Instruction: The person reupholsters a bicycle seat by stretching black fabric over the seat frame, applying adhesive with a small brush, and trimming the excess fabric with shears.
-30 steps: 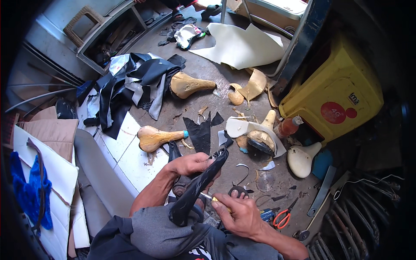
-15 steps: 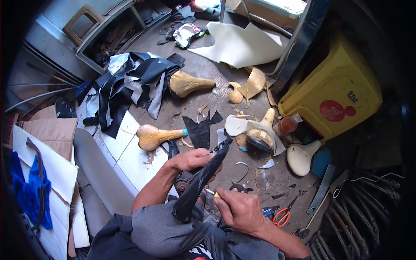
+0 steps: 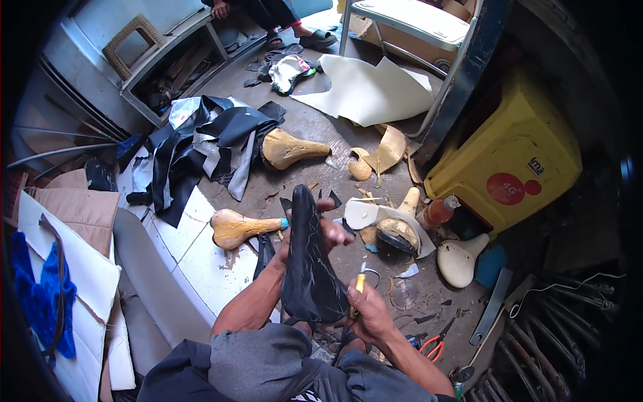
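Note:
A bicycle saddle (image 3: pixel 309 268) in a wrinkled black cover stands over my lap, narrow nose up and top toward me. From beneath, my left hand (image 3: pixel 333 231) grips it, its slightly blurred fingers showing beyond the right edge; the palm is hidden. My right hand (image 3: pixel 372 315) is closed around a small screwdriver (image 3: pixel 360 284) with a yellow handle, its shaft pointing up and away from the cover. That hand is beside the saddle's wide rear end, perhaps touching it. A bare foam saddle (image 3: pixel 241 224) lies on the floor just beyond my left arm.
More foam saddles (image 3: pixel 462 260) lie about, near a bottle (image 3: pixel 439 212) and a yellow plastic stool (image 3: pixel 509 154). Black material scraps (image 3: pixel 221 120) are heaped far left. Orange-handled scissors (image 3: pixel 435 347) and metal frames (image 3: pixel 542 335) sit at right. Another person's foot (image 3: pixel 311 35) shows at the top.
The saddle has turned from edge-on to top facing me. My right hand has drawn the screwdriver away from its edge and tipped the shaft upward. The view has shifted slightly.

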A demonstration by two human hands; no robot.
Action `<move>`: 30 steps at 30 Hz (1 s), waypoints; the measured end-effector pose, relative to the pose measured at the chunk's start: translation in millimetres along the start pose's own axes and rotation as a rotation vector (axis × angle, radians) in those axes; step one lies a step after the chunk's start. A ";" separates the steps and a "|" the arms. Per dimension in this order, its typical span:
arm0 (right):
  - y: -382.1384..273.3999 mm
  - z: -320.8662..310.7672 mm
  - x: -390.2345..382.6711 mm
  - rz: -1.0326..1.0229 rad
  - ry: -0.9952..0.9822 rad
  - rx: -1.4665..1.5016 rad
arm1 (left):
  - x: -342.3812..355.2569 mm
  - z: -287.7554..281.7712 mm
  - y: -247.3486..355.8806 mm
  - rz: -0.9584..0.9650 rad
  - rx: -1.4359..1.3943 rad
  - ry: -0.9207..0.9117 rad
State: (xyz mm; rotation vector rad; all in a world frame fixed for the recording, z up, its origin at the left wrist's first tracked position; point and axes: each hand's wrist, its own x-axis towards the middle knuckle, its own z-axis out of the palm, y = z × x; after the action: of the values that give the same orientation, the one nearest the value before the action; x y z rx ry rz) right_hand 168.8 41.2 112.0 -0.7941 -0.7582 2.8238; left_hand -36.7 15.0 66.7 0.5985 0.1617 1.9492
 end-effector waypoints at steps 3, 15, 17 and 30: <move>-0.5 -17.7 7.7 -0.186 0.135 -0.108 | 7.2 -1.9 16.6 -0.213 0.218 0.352; -3.1 -12.5 7.2 -0.344 0.518 -0.396 | 5.5 37.7 21.5 -0.157 0.728 0.672; 0.0 -15.0 7.5 -0.358 0.516 -0.388 | 3.3 35.1 23.6 -0.156 0.725 0.637; 7.7 -21.5 8.8 -0.457 0.545 -0.443 | -2.2 33.5 28.3 -0.138 0.662 0.453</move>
State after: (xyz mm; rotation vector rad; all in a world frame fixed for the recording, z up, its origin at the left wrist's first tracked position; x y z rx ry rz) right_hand 172.6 45.9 88.3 -1.1928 -1.2733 1.9287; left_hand -43.0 -4.6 105.5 0.5301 1.1327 1.8528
